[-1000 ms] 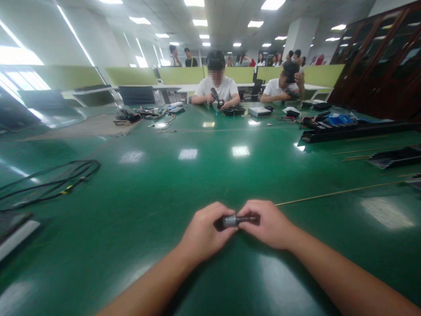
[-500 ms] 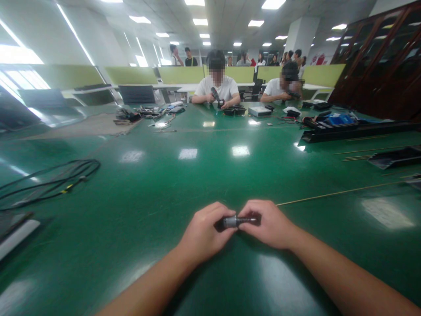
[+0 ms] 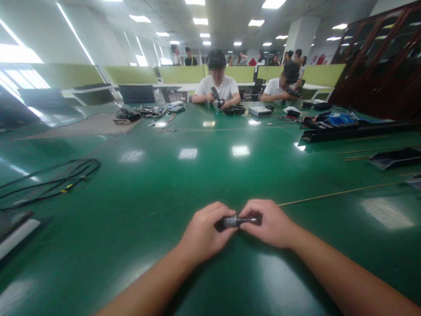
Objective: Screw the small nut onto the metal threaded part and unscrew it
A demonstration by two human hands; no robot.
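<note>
Just above the green table, both hands meet on a small cylindrical part (image 3: 230,221) with a grey body, a dark ridged shaft and a shiny metal tip. It lies sideways, its tip pointing right. My left hand (image 3: 206,230) is closed around the grey body, thumb below and fingers above; the body's left end is partly hidden in the palm. At the right, my right hand (image 3: 268,224) pinches the dark shaft between thumb and fingertips. The bare tip shows inside the curl of that hand. What kind of part it is, I cannot make out.
A thin brass-coloured rod (image 3: 342,192) runs right from behind my right hand. Black cables (image 3: 82,166) lie at the left. Two people (image 3: 217,87) sit across the green table (image 3: 158,175), with tools and boxes before them. A long black channel (image 3: 355,133) rests at the right.
My right fingers have shifted very slightly on the shaft, and the metal tip has a slightly different look. My left hand stays in place.
</note>
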